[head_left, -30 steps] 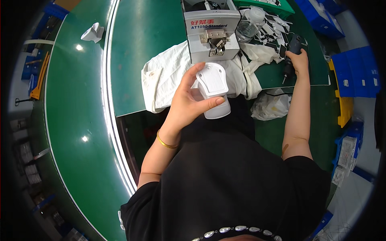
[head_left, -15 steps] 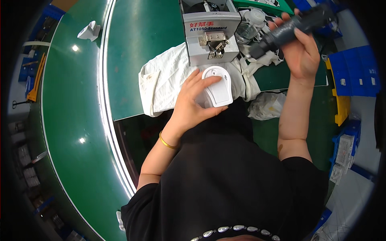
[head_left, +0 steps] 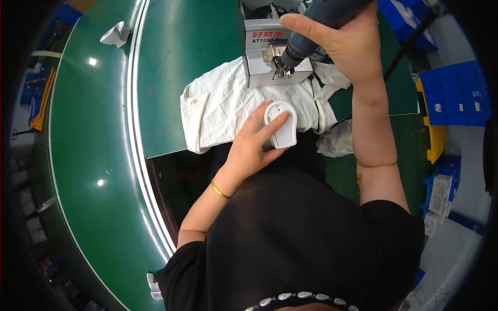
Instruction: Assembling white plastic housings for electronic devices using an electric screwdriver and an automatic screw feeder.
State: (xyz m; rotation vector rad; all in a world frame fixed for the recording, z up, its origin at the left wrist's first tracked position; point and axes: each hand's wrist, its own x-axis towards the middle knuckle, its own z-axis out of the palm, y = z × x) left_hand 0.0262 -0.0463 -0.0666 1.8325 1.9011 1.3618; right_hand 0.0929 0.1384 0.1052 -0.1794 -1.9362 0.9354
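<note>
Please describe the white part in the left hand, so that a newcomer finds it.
Find the green table and the white cloth on it. By the cloth's near edge, the left hand holds the white part. Unlike the wrinkled cloth, it looks rigid, rimmed and rounded at one end.

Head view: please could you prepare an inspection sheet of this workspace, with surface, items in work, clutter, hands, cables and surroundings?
Surface: green tabletop, white cloth along its near edge.
Items in work: white part; dark power screwdriver.
Clutter: clear plastic bag beside the near edge; grey machine behind the cloth, partly hidden.
Hands: left hand holds the white part; right hand grips the screwdriver, whose nose overlaps the machine in view; contact cannot be told.
Cables: dark cord beside the right forearm; its ends cannot be traced.
Surroundings: blue bins and yellow bin at right; green strip at left, bearing a white piece at its far end.
</note>
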